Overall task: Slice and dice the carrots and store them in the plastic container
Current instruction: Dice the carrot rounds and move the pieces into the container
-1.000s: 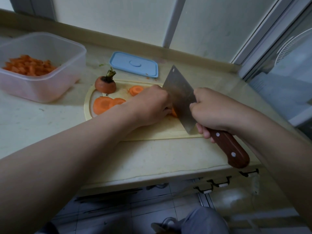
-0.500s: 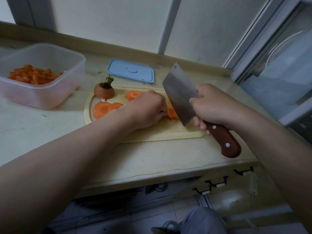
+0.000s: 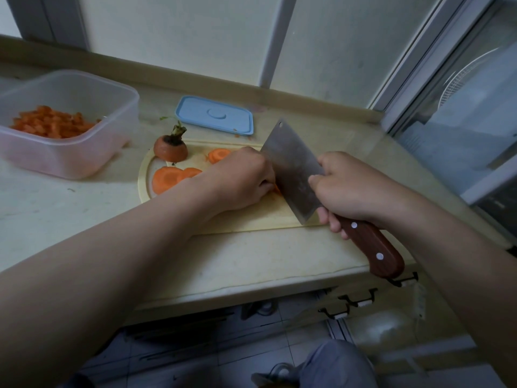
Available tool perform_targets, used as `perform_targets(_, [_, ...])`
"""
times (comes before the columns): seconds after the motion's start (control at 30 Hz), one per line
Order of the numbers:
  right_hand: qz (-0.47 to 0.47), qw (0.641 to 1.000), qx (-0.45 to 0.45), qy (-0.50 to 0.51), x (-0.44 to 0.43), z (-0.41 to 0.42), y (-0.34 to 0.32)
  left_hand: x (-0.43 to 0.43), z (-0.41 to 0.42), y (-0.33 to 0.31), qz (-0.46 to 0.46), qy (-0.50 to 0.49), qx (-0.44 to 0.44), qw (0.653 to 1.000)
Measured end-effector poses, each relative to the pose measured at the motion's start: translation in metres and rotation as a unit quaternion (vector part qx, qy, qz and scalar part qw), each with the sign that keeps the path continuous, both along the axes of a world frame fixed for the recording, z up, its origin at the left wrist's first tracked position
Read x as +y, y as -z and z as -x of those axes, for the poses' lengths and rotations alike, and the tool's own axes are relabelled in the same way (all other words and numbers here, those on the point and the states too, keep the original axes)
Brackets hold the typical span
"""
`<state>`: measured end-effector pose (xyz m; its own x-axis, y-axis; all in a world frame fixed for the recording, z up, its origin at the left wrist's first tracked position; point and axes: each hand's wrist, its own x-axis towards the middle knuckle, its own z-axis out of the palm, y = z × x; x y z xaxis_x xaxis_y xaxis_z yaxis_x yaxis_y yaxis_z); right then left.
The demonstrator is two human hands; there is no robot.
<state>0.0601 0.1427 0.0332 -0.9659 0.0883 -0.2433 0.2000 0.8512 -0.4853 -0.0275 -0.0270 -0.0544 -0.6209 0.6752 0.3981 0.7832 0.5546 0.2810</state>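
On the pale cutting board (image 3: 251, 219) my left hand (image 3: 237, 180) curls over a stack of carrot slices (image 3: 277, 189), of which only an orange sliver shows. My right hand (image 3: 347, 189) grips a cleaver (image 3: 291, 169) by its wooden handle; the blade stands on the board right against my left fingers. Loose carrot rounds (image 3: 167, 177) and another round (image 3: 218, 155) lie on the board's left side beside the carrot top (image 3: 170, 148) with its stem. The clear plastic container (image 3: 84, 155) at the far left holds diced carrot (image 3: 50, 126).
A blue lid (image 3: 215, 114) lies behind the board by the wall. The counter edge (image 3: 251, 289) runs in front, with hooks under it at right. A window frame and glass stand at the right. The floor and a grey trouser knee show below.
The cleaver blade has come down from its raised position half a second ago onto the board beside my left fingers. The camera view shifted slightly; the left hand stays over the slices.
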Motion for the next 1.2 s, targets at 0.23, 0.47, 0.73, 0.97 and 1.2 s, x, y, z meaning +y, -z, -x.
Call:
perform_targets(0.23, [-0.021, 1.000, -0.010, -0.002, -0.003, 0.003, -0.003, 0.000, -0.001, -0.001, 0.001, 0.000, -0.002, 1.000])
perform_targets(0.47, [-0.052, 0.998, -0.016, -0.005, -0.007, 0.002, -0.003, 0.001, -0.003, -0.003, 0.001, -0.004, -0.008, 1.000])
perform_targets(0.73, [-0.099, 0.995, -0.002, -0.012, -0.027, 0.018, 0.004, 0.003, -0.002, -0.002, 0.007, -0.018, 0.003, 1.000])
perform_targets(0.97, [0.028, 0.999, 0.031, 0.014, 0.000, 0.026, -0.012, -0.001, -0.003, -0.004, 0.027, -0.020, -0.006, 0.999])
perform_targets(1.2, [0.180, 0.981, 0.045, 0.058, 0.050, 0.013, -0.014, 0.001, -0.008, -0.015, 0.024, -0.088, -0.065, 0.994])
